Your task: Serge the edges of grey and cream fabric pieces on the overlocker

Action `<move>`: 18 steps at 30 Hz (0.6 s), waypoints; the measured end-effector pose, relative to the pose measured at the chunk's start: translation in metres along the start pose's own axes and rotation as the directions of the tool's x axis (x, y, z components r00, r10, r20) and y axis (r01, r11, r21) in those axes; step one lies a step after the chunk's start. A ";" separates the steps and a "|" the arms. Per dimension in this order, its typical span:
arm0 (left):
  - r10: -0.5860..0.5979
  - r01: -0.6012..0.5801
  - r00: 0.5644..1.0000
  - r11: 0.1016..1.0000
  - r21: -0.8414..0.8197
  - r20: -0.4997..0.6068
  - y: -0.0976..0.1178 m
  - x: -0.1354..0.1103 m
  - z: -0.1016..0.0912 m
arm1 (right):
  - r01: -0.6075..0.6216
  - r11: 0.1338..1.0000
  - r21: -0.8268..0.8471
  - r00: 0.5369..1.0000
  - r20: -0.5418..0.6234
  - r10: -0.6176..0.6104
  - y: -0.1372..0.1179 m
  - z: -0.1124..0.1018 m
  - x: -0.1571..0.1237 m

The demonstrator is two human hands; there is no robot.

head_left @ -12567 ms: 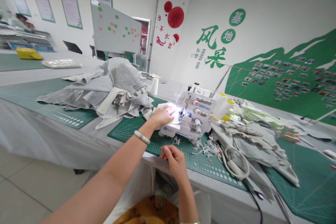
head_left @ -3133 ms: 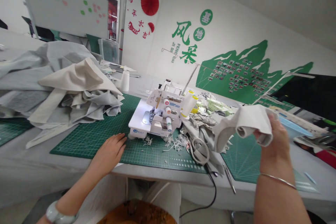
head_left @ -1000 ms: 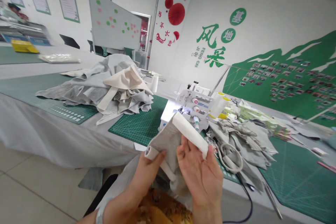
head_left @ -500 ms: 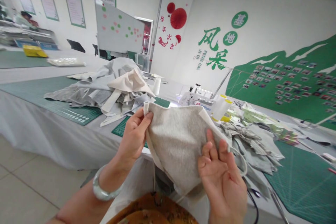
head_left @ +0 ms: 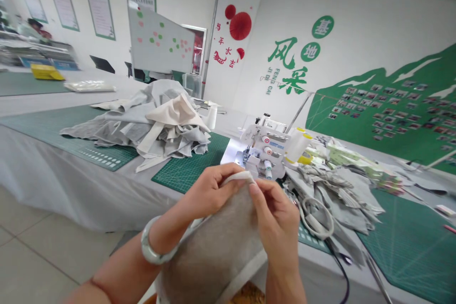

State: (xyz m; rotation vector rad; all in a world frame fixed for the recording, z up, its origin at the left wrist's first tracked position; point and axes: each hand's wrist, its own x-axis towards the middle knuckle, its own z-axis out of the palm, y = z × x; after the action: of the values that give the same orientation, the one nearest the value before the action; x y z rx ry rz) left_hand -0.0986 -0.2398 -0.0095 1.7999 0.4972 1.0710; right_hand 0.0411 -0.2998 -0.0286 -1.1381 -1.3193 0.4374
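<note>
A grey piece of fabric (head_left: 217,242) with a pale folded edge hangs from both hands, in front of the table. My left hand (head_left: 210,190), with a pale bangle (head_left: 154,242) on its wrist, pinches the upper edge. Close beside it, my right hand (head_left: 274,213) is closed on the same edge, thumb in front. The two sets of fingertips nearly meet at the top corner. Just beyond them stands a white overlock sewing machine (head_left: 267,147), its needle area lit. The hands and cloth cover its lower front.
A heap of grey and cream fabric pieces (head_left: 167,109) lies on a green cutting mat (head_left: 103,152) to the left. Thread cones (head_left: 298,145) stand by the machine. More grey cloth (head_left: 342,190) and another green mat (head_left: 409,237) are at right. A person (head_left: 35,28) sits far left.
My hands have come together at the fabric's top edge, which was spread between them before. My right hand has gone from spread fingers to a pinch. The sewing machine is now less covered.
</note>
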 end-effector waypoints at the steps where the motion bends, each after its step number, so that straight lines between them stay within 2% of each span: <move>1: -0.007 0.009 0.998 0.999 0.036 -0.057 -0.005 -0.002 -0.001 | 0.027 0.998 -0.055 0.999 -0.016 -0.028 0.000 -0.001 0.001; 5: -0.036 0.099 0.973 0.957 0.272 -0.229 -0.029 -0.009 -0.002 | 0.093 0.982 -0.164 0.995 -0.016 -0.097 -0.004 -0.001 0.001; 8: -0.090 0.232 0.926 0.903 0.361 -0.368 -0.044 -0.013 -0.004 | 0.063 0.986 -0.157 0.997 -0.037 -0.070 -0.004 -0.002 0.000; 10: -0.135 0.264 0.910 0.918 0.296 -0.392 -0.047 -0.015 -0.009 | 0.005 0.991 -0.131 0.999 -0.051 -0.012 0.000 -0.004 0.001; 14: -0.182 0.195 0.934 0.981 0.010 -0.308 -0.033 -0.017 -0.018 | -0.115 0.993 -0.036 0.993 -0.043 0.114 0.014 -0.010 0.003; 16: -0.202 0.181 0.944 0.978 -0.103 -0.259 -0.023 -0.018 -0.018 | -0.119 0.993 0.014 0.993 0.003 0.119 0.018 -0.011 0.003; 18: -0.224 0.190 0.952 0.966 -0.173 -0.210 -0.015 -0.019 -0.015 | -0.068 0.997 0.029 0.997 0.033 0.067 0.018 -0.009 0.003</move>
State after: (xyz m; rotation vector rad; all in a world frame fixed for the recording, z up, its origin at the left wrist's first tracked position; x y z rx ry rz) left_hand -0.1198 -0.2387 -0.0290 1.4642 0.7086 1.1407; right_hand 0.0559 -0.2927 -0.0408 -1.1570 -1.3007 0.5256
